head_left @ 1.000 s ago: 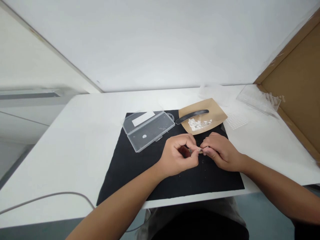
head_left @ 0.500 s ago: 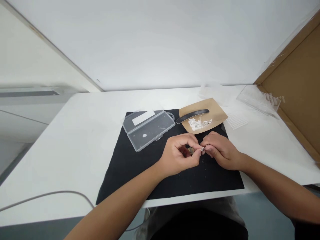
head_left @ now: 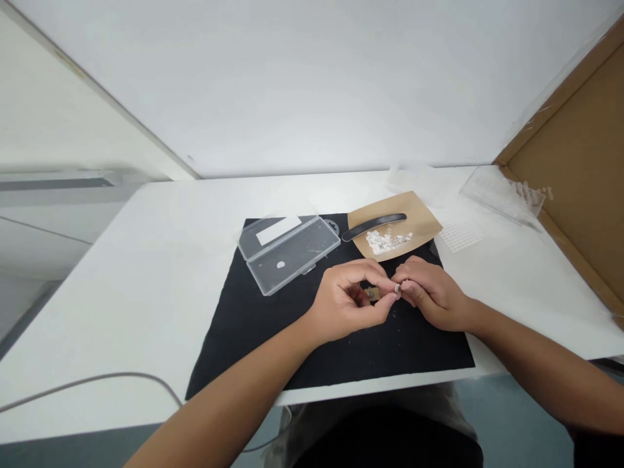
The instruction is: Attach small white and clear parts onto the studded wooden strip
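Note:
Over the black mat [head_left: 253, 338], my left hand [head_left: 353, 296] pinches a small pale piece [head_left: 397, 288] between thumb and forefinger. The piece is too small to name. My right hand [head_left: 433, 296] is closed with its thumb against the curled forefinger, its tips meeting the left fingertips at the piece. Whatever it grips is hidden. Below my left palm a small tan scrap [head_left: 372, 294] lies on the mat. Just behind the hands is a brown paper sheet [head_left: 424, 218] bearing a pile of small white bits [head_left: 385, 242] and a curved black nail file [head_left: 374, 225].
An open clear plastic case [head_left: 292, 253] lies on the mat's left. To the right are a sheet of clear round dots [head_left: 461, 237], a clear plastic box [head_left: 502, 195] and a cardboard box [head_left: 580, 162]. A grey cable [head_left: 97, 377] crosses the white table [head_left: 146, 279].
Both hands stay nearly in place, still together. The left fingertips and the pale piece have shifted slightly to the right and up.

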Demonstrator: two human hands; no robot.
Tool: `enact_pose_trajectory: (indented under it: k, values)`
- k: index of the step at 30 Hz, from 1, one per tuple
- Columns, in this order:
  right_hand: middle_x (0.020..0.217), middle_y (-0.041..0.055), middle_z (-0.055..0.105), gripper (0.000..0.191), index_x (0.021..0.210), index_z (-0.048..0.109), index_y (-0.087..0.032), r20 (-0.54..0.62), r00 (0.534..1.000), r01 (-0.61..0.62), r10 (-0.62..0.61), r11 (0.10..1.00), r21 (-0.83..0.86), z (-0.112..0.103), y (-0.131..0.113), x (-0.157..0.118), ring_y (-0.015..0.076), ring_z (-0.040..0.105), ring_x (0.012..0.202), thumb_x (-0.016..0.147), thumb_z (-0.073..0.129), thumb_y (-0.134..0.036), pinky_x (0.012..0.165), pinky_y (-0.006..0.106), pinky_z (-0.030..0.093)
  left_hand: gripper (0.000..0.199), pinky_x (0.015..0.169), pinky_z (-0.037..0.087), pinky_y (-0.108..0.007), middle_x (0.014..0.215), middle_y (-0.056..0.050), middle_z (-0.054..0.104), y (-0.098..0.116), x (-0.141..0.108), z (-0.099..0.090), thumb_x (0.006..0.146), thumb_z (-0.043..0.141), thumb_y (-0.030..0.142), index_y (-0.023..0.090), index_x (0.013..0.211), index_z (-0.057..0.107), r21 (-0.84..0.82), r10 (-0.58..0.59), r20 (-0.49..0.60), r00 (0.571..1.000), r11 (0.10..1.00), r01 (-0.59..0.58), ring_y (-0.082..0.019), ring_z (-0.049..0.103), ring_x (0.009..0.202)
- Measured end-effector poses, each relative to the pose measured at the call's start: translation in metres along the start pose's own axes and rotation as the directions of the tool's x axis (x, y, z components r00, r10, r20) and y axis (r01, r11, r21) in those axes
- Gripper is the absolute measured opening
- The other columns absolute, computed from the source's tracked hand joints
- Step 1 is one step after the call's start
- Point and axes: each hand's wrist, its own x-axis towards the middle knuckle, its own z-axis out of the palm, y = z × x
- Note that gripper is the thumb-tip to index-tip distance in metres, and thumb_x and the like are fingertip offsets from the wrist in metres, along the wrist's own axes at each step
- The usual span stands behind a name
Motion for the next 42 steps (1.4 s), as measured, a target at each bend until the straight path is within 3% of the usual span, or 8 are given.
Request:
enact_pose_trajectory:
  k: [23,31,42]
  values:
    - [0.068,-0.0028,0.058,0.043,0.089,0.058,-0.021,-0.002,0.998,-0.056,0.056,0.998,0.036,-0.0009,-0.0007,-0.0006,0.0146,0.052,0.066,0.115,0.031,-0.043,0.075,0.032,0.042,0.008,0.043,0.053,-0.013,0.09,-0.008,0.07,-0.002,0.0003,-0.0056,0.094,0.074,0.018,0.015,0.099,0.079,0.156,0.16,0.054,0.986,0.974,-0.166,-0.007,0.065,0.058]
    - [0.066,-0.0031,0.058,0.045,0.087,0.057,-0.022,0.019,0.997,-0.071,0.069,0.996,0.063,-0.0015,-0.0011,0.0003,0.0149,0.052,0.065,0.115,0.031,-0.044,0.078,0.032,0.042,0.007,0.052,0.054,-0.016,0.086,-0.007,0.07,0.0036,0.0041,-0.0046,0.094,0.069,0.013,0.016,0.097,0.074,0.371,0.349,0.098,0.932,0.856,-0.359,-0.009,0.064,0.064]
    - [0.069,-0.0037,0.058,0.041,0.09,0.059,-0.021,0.035,0.999,-0.028,0.025,0.998,0.064,0.0005,0.0038,0.0002,0.0137,0.052,0.067,0.115,0.033,-0.04,0.08,0.032,0.041,0.021,0.056,0.051,-0.02,0.088,-0.006,0.069,-0.0016,0.0012,-0.0057,0.087,0.07,0.002,0.016,0.103,0.069,0.596,0.516,0.171,0.839,0.624,-0.506,-0.012,0.062,0.071]
